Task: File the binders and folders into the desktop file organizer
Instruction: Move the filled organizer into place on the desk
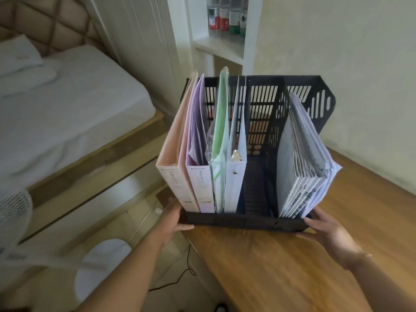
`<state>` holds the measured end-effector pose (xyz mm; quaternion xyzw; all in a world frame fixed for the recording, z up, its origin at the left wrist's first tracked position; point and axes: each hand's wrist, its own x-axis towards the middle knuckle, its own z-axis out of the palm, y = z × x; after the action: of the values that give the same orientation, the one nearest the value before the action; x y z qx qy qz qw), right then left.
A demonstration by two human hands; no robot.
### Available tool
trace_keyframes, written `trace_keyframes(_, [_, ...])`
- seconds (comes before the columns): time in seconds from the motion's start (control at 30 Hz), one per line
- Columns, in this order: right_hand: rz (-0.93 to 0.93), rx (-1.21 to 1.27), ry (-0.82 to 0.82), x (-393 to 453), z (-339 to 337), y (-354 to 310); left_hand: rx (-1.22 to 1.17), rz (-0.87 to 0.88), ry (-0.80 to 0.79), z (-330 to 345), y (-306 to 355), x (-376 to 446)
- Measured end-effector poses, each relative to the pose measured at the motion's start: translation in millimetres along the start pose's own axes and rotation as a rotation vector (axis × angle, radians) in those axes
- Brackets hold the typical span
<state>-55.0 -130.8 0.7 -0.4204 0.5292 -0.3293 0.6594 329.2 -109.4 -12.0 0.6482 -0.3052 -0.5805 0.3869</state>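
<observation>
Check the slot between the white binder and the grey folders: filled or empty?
Empty: that slot of the organizer shows only bare black floor.

Your left hand (pixel 174 218) grips the organizer's (pixel 243 222) front left corner, your right hand (pixel 326 230) its front right corner, on the desk (pixel 281 266). Just behind your left grip stand two binders (pixel 188 176), then two folders (pixel 225 154). Behind your right grip leans a paper stack (pixel 301 167); one compartment lies between.
</observation>
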Motion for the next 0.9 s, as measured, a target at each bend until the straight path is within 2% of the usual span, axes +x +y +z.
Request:
trace_keyframes(0.07, [-0.034,-0.189,0.066,-11,6,2,0.002,0.122,0.153,10,-15,-18])
trace_keyframes(0.1, [-0.036,-0.358,0.129,-18,12,5,0.083,0.212,0.251,16,-24,-29])
trace_keyframes(0.2, [-0.141,-0.929,0.339,-37,29,26,0.542,0.404,0.429,34,-50,-50])
trace_keyframes(0.27, [-0.21,-1.082,0.418,-39,36,41,0.692,0.398,0.524,40,-57,-50])
trace_keyframes(0.4, [-0.217,-1.129,0.566,-29,39,59,0.773,0.365,0.669,46,-50,-44])
trace_keyframes(0.5, [-0.205,-1.202,0.611,-22,41,63,0.754,0.368,0.718,50,-47,-43])
trace_keyframes(0.63, [-0.214,-1.165,0.695,-18,47,55,0.733,0.356,0.738,52,-49,-41])
trace_keyframes(0.9, [-0.227,-1.084,0.708,-12,52,44,0.692,0.317,0.754,62,-34,-41])
